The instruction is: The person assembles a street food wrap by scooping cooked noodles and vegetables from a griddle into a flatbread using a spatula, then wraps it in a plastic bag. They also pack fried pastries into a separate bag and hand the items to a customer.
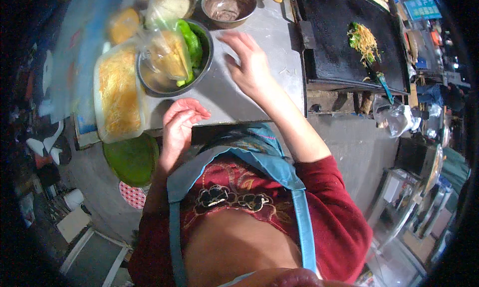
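My right hand (248,65) hovers over the metal counter beside a steel bowl (209,70), its fingers apart and nothing in them. Just below that bowl, at the counter's near edge, my left hand (180,127) has loosely bent fingers; nothing shows in it. Green peppers (191,45) lie in the bowl, along with a clear plastic bag (167,52) of something yellowish. Left of the bowl stands a translucent tub (101,107) filled with yellow shreds (119,90). Neither hand visibly touches the bowl or the tub.
A black griddle (324,52) on the right carries a heap of shreds and greens (364,42), with a teal-handled spatula (384,86) at its near edge. Behind stand a smeared steel bowl (228,7) and a bowl of pale grains (174,6). A green round lid-like thing (130,159) sits below the counter.
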A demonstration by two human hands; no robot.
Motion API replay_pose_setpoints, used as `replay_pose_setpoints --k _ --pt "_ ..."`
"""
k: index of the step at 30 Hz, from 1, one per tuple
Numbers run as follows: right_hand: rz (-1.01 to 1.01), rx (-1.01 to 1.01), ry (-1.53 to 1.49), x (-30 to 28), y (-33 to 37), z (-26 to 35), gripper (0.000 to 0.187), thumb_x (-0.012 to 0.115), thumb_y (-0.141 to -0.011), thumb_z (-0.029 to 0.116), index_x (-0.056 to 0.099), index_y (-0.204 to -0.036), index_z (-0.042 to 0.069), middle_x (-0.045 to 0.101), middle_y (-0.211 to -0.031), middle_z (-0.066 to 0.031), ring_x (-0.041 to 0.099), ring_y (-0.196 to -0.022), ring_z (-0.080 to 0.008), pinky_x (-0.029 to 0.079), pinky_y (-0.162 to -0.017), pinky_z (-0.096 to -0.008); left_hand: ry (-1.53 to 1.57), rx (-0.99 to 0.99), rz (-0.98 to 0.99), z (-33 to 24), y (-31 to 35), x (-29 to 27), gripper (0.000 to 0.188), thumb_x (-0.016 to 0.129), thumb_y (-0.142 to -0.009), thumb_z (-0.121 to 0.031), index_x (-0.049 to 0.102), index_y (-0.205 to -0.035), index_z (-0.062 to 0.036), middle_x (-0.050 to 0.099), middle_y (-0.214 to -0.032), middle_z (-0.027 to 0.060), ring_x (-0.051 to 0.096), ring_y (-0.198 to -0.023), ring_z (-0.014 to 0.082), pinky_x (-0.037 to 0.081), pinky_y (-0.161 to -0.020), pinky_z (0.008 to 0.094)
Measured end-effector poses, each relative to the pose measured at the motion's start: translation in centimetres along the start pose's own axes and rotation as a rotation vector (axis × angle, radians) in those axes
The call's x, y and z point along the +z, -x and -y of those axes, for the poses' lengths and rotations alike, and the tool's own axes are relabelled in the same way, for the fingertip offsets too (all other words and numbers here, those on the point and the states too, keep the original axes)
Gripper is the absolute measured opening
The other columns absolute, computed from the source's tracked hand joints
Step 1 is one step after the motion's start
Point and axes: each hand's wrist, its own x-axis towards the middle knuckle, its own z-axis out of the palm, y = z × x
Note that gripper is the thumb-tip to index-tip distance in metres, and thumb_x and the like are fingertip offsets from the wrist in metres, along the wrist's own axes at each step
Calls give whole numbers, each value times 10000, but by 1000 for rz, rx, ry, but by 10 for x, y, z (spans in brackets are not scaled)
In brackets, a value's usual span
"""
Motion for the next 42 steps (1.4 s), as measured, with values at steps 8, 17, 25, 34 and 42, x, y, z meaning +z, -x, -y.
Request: replay_pose_setpoints --k 8,17,25,34,42 --pt "-200 468 451 -29 130 -64 417 547 -791 -11 485 -1203 -20 502 -1203 -207 492 -1092 -355 409 -943 -397 -408 -37 13 42 -18 15 184 470 -851 -37 556 -1004 20 610 -878 110 604 -812 196 484 -776 322" --pt "-94 307 489 -24 110 -90 276 494 -726 -10 573 -989 -35 552 -1052 -188 502 -996 -359 431 -881 -400 -613 76 19 97 -43 11 126 494 -881 -31 571 -975 1 615 -878 49 580 -784 112 460 -702 239" --pt "21 225 485 -32 101 -94 90 511 -653 10 564 -725 8 552 -806 -132 535 -845 -306 468 -734 -374 -640 93 -33 97 -44 9 97 501 -846 5 584 -896 5 606 -801 49 569 -709 115 458 -656 233" --pt "-287 205 371 -141 85 -92 238 570 -565 -82 579 -768 40 544 -767 -117 543 -793 -308 475 -685 -387 -676 88 -23 105 -50 3 98 502 -830 12 577 -892 -3 611 -798 63 556 -672 114 440 -620 224" --pt "-607 394 348 -308 97 -197 338 563 -654 -80 622 -962 46 571 -1079 -156 540 -1026 -335 451 -868 -358 -867 232 -71 113 -46 -1 69 548 -810 11 569 -873 -6 591 -754 32 537 -658 89 438 -614 223"
